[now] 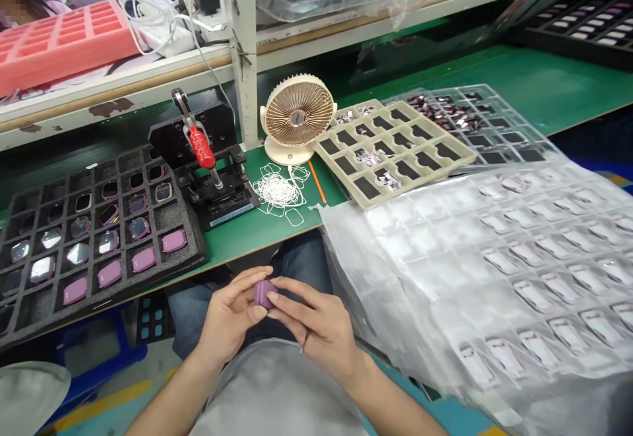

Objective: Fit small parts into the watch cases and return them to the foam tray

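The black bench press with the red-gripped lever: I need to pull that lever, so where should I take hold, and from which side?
Take the red sleeve on the steel lever of the black press, closing your fingers around it from the near side. It is the lever's thick, rounded grip, and it tilts up from the base. The black back plate stands behind it, so the near side looks most open.

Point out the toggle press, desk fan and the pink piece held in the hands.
Toggle press (202, 147), head view, on its red handle grip.
Desk fan (297, 118), head view, on the grille's centre hub.
Pink piece (264, 294), head view, on its exposed top face.
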Demonstrator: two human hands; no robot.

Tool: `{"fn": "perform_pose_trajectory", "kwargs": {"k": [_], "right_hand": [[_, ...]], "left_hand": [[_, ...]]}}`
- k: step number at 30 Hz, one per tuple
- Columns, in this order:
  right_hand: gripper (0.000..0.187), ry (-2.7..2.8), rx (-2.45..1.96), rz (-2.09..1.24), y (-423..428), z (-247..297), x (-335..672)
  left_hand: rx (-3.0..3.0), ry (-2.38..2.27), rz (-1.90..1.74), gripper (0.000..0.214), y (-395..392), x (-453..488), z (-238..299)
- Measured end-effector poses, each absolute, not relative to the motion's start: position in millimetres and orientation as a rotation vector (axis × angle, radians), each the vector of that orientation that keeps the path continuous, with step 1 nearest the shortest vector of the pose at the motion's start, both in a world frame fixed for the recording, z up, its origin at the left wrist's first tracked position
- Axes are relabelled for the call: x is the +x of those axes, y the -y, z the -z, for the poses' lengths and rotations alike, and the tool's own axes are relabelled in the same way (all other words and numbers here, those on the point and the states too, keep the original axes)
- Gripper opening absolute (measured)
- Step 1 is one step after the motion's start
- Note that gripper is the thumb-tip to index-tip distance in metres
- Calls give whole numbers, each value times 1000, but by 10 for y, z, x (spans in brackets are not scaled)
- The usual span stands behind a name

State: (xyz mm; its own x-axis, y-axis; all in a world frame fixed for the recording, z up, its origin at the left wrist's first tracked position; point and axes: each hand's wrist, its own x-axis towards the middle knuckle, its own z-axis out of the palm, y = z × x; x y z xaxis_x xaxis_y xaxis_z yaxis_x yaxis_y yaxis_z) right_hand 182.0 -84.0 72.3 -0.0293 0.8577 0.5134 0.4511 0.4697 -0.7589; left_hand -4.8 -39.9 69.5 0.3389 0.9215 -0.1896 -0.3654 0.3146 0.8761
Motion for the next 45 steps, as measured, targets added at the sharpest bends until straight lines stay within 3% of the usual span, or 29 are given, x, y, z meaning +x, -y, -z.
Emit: {"fn": "perform_pose_trajectory", "kwargs": {"k": [8, 13, 19, 36, 42, 45], "right_hand": [[47, 1755, -1174, -277, 853, -549, 1709], [38, 1607, -1284, -393, 775, -584, 1644], [13, 1715, -1315, -748, 728, -628, 1687], [22, 1654, -1189, -740, 592, -571, 1618], [38, 1382, -1224, -1137, 518, -477, 1556], [50, 965, -1157, -1552, 472, -510, 1556]], "left_hand": [[809, -799, -1014, 43, 451, 11, -722], [729, -1027, -1050, 34, 469, 48, -657], [749, -833, -1124, 23, 424, 13, -588], [791, -820, -1036, 21, 313, -24, -546], [947, -1007, -980, 24, 243, -104, -477], [1137, -995, -948, 34, 188, -142, -522]]}}
